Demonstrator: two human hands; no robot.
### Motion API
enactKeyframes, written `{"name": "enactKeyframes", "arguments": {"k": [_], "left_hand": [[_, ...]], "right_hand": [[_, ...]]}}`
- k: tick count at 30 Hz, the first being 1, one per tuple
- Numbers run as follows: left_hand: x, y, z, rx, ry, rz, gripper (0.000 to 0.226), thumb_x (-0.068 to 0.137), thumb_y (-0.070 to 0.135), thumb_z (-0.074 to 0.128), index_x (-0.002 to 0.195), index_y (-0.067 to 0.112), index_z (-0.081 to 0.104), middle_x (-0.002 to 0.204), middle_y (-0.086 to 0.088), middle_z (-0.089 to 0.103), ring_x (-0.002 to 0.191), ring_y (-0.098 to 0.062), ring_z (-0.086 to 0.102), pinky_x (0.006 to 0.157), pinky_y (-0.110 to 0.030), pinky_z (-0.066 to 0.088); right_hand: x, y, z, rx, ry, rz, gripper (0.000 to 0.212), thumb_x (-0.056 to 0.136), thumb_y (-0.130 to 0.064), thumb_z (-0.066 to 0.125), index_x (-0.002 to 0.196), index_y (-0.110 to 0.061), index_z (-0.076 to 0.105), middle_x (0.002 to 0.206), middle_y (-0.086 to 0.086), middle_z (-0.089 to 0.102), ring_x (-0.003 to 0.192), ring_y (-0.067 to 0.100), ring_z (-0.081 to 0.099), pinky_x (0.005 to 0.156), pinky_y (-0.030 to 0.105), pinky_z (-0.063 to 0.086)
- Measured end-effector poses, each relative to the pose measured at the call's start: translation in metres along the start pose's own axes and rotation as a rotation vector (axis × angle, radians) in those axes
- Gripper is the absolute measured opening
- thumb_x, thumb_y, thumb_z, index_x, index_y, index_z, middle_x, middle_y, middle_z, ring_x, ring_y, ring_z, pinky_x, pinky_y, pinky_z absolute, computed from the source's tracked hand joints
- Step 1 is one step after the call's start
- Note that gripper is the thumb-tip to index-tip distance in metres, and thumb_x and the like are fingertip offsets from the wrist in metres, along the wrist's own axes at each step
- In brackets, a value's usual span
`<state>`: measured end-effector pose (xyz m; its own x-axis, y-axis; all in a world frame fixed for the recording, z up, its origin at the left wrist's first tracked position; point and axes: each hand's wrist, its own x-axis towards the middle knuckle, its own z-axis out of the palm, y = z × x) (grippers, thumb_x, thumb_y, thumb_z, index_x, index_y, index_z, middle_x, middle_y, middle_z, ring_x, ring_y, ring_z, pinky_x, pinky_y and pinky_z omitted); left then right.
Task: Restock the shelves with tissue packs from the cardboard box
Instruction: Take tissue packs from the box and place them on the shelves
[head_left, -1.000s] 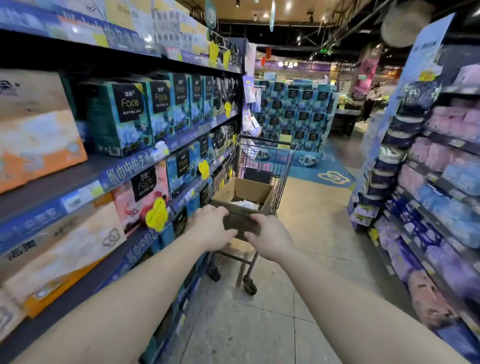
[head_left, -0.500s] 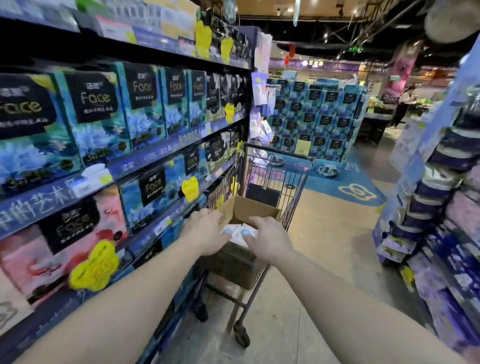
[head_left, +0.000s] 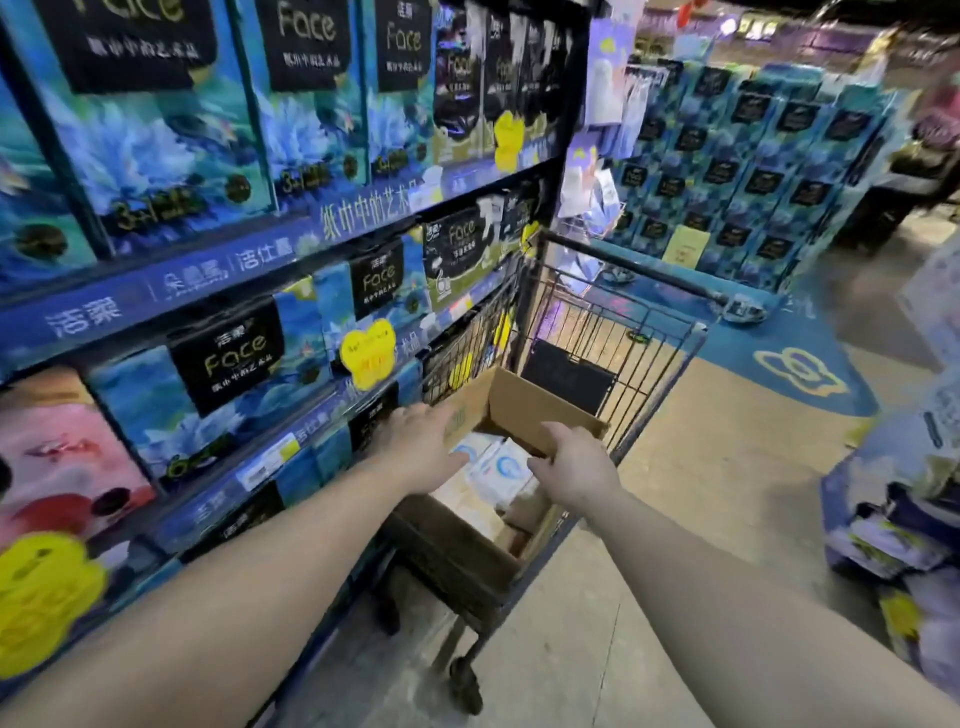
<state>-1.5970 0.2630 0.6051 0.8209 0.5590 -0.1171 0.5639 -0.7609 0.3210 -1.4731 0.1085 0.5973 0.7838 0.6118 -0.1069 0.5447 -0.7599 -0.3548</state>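
— Shelves of blue tissue stand at our left; where's our box?
— Cardboard box sits in the cart, white tissue packs inside.
— Our hands?
— Left hand and right hand reach over it, fingers relaxed, grasping nothing.

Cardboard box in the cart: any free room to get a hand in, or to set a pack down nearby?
Inside the cardboard box, bare bottom shows near its close wall, beside the white tissue packs. The cart basket beyond the box looks bare. The left hand and right hand crowd the opening. The shelves look packed full.
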Motion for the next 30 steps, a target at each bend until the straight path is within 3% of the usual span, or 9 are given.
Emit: {"name": "enactKeyframes", "arguments": {"k": [5, 14, 21, 24, 28, 30], "left_hand": [[0.081, -0.016, 0.02, -0.009, -0.085, -0.054, 0.067, 0.08, 0.056, 0.062, 0.139, 0.033, 0.04, 0.127, -0.006, 0.051, 0.116, -0.029, 0.049, 0.092, -0.039, 0.047], [0.161, -0.033, 0.099, -0.172, -0.265, -0.262, 0.08, 0.087, 0.046, 0.063, 0.152, 0.025, 0.021, 0.153, -0.008, 0.032, 0.138, -0.028, 0.033, 0.108, -0.033, 0.031], [0.188, -0.013, 0.165, -0.459, -0.318, -0.639, 0.069, 0.088, 0.034, 0.067, 0.146, 0.018, 0.033, 0.147, -0.006, 0.039, 0.13, -0.026, 0.043, 0.101, -0.03, 0.041], [0.195, 0.0, 0.2, -0.673, -0.284, -0.79, 0.061, 0.09, 0.013, 0.066, 0.143, 0.017, 0.036, 0.138, 0.006, 0.043, 0.115, -0.012, 0.049, 0.086, -0.014, 0.041], [0.197, 0.009, 0.249, -0.791, -0.262, -1.095, 0.08, 0.084, 0.026, 0.071, 0.148, 0.025, 0.024, 0.132, -0.007, 0.052, 0.11, -0.025, 0.057, 0.08, -0.032, 0.052], [0.2, 0.011, 0.266, -0.81, -0.238, -1.173, 0.083, 0.082, 0.028, 0.073, 0.149, 0.025, 0.023, 0.137, -0.005, 0.047, 0.116, -0.025, 0.053, 0.09, -0.037, 0.051]], "right_hand": [[0.083, 0.015, 0.018, -0.071, -0.131, -0.005, 0.062, 0.091, -0.038, 0.062, 0.145, -0.026, 0.034, 0.134, 0.007, 0.049, 0.119, 0.026, 0.052, 0.095, 0.035, 0.049], [0.202, 0.039, 0.089, -0.104, -0.463, -0.182, 0.062, 0.093, -0.036, 0.058, 0.147, -0.021, 0.032, 0.139, 0.007, 0.049, 0.128, 0.023, 0.045, 0.101, 0.031, 0.037], [0.279, 0.079, 0.154, -0.199, -0.792, -0.283, 0.064, 0.092, -0.035, 0.059, 0.147, -0.022, 0.03, 0.139, 0.008, 0.049, 0.125, 0.026, 0.048, 0.099, 0.036, 0.043], [0.308, 0.091, 0.179, -0.201, -0.858, -0.268, 0.063, 0.092, -0.034, 0.06, 0.147, -0.024, 0.031, 0.139, 0.007, 0.049, 0.123, 0.026, 0.051, 0.099, 0.035, 0.043], [0.321, 0.102, 0.214, -0.183, -0.963, -0.24, 0.063, 0.09, -0.033, 0.061, 0.146, -0.027, 0.033, 0.133, 0.005, 0.053, 0.116, 0.025, 0.056, 0.093, 0.035, 0.048], [0.319, 0.109, 0.234, -0.175, -1.008, -0.227, 0.063, 0.088, -0.036, 0.062, 0.144, -0.031, 0.033, 0.129, 0.003, 0.055, 0.109, 0.025, 0.06, 0.09, 0.04, 0.053]]}}
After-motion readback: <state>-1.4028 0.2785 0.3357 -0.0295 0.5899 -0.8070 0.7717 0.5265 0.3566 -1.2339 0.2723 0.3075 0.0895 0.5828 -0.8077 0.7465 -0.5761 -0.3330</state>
